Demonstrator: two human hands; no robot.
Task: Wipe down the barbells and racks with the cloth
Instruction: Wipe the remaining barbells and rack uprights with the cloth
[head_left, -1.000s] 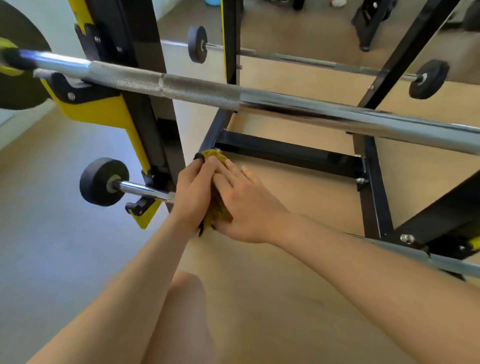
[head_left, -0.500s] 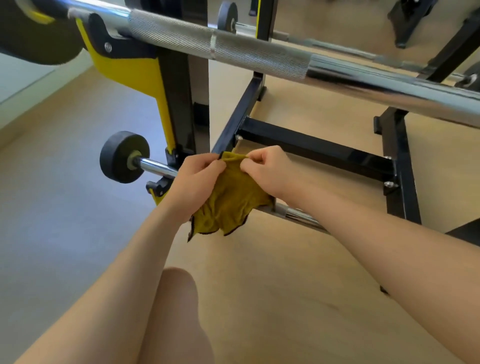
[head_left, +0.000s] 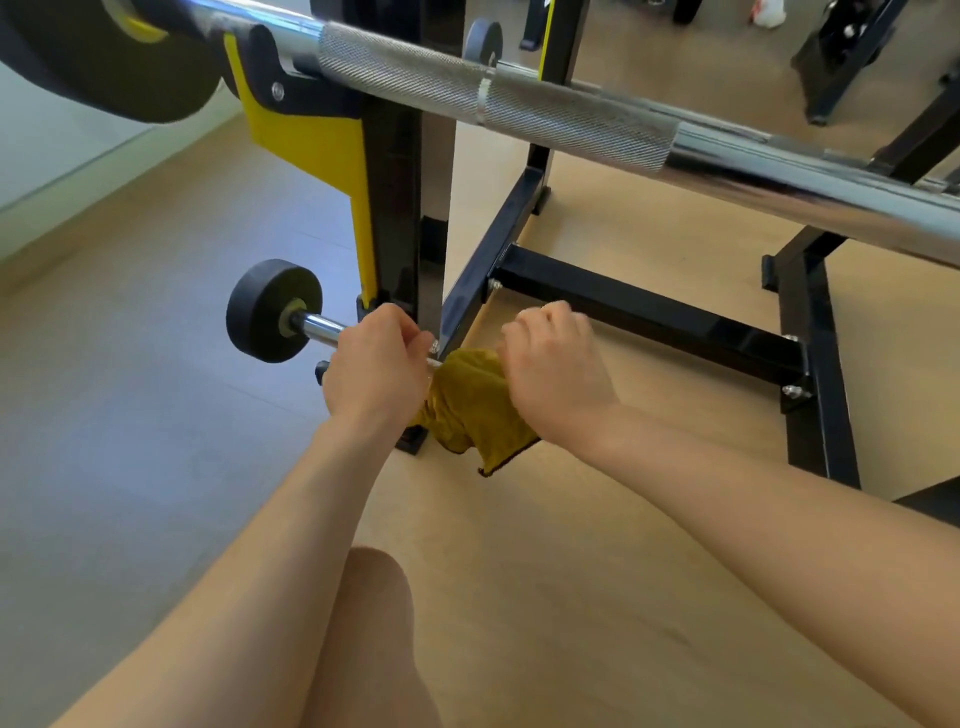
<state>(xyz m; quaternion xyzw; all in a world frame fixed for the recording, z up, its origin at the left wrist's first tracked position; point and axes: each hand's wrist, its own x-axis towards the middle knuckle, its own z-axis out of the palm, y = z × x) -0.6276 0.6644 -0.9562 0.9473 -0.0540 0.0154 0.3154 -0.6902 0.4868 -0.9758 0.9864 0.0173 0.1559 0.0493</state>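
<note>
The left hand (head_left: 376, 366) and right hand (head_left: 553, 374) both clutch the mustard-yellow cloth (head_left: 472, 410) on the thin chrome bar (head_left: 319, 328), which extends leftward past the left hand.

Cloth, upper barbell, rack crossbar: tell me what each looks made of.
Cloth: soft fabric, mustard yellow, matte; it droops in folds, with a dark hemmed edge.
Upper barbell: metal, probably chromed steel; mirror shine and a crosshatched knurled section.
Rack crossbar: metal tube, apparently painted or coated glossy black; square edges, reflections, bolts at its ends.
</note>
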